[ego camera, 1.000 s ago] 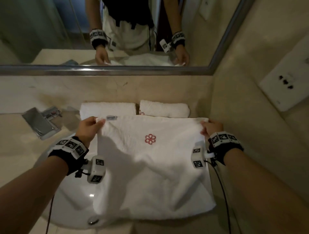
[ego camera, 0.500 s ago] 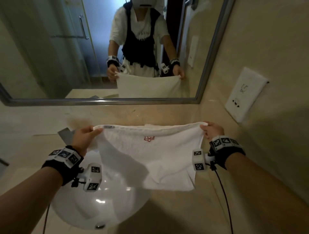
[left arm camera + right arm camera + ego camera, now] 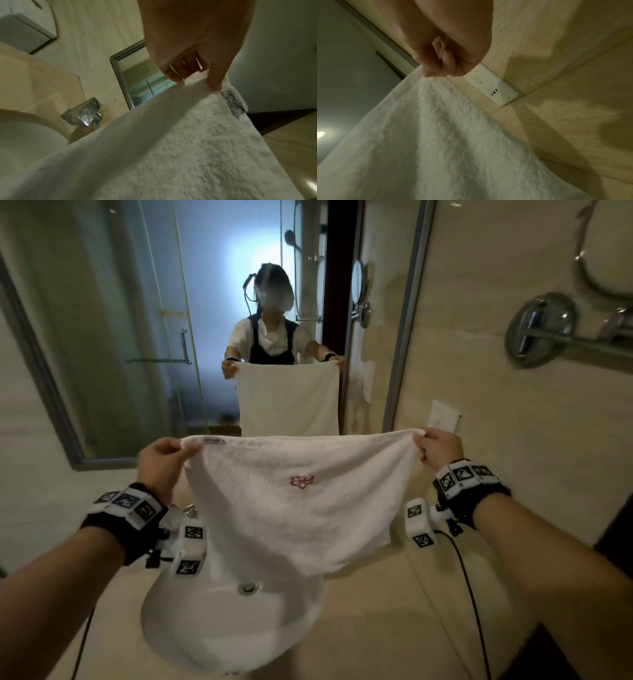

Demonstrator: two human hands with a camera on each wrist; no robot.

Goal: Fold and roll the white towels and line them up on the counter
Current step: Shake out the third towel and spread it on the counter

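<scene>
A white towel (image 3: 291, 508) with a small red flower emblem hangs in the air above the counter, stretched between my two hands. My left hand (image 3: 164, 460) pinches its top left corner, beside a small white label (image 3: 235, 102). My right hand (image 3: 435, 451) pinches the top right corner. In the left wrist view the thumb and fingers of the left hand (image 3: 197, 75) close on the towel (image 3: 171, 155) edge. In the right wrist view the right hand (image 3: 440, 67) holds the towel (image 3: 436, 148) corner in curled fingers. The rolled towels seen earlier are hidden behind the hanging towel.
A white sink basin (image 3: 233, 625) lies below the towel, set in a beige counter (image 3: 376, 628). A chrome tap (image 3: 84, 115) stands at the back. The mirror (image 3: 205, 320) faces me; a wall socket (image 3: 445, 419) and a chrome fitting (image 3: 541, 330) are on the right wall.
Both hands have lifted the towel off the counter and raised it to hang in front of the mirror. The head view has tilted upward.
</scene>
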